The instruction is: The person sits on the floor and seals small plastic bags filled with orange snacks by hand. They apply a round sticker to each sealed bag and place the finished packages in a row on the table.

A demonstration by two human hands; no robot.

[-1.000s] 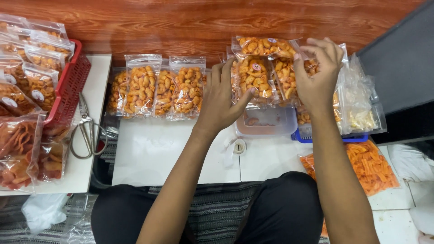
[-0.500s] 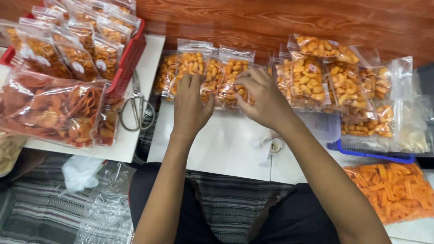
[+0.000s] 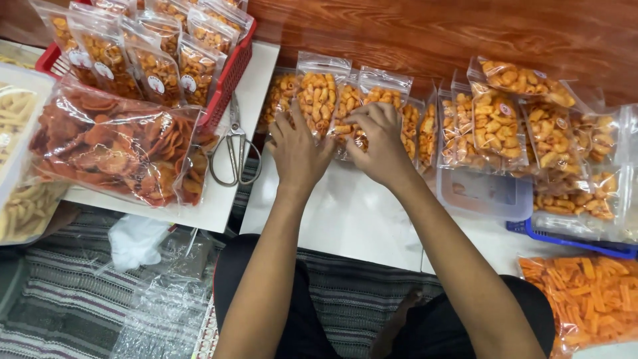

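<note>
Both hands have shifted left since the earlier frame onto the clear snack bags [image 3: 332, 100] standing in a row. Left hand [image 3: 297, 151] lies flat, open, against them; right hand [image 3: 380, 143] curls, pinching one bag's lower edge.

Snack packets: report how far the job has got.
Done: filled packets stand in the red basket and lean in a row along the wooden wall. In hand: the left hand and right hand press on the small packets against that wall. Left: a big bag of orange sticks lies unportioned, and empty clear bags lie on the floor.
</note>
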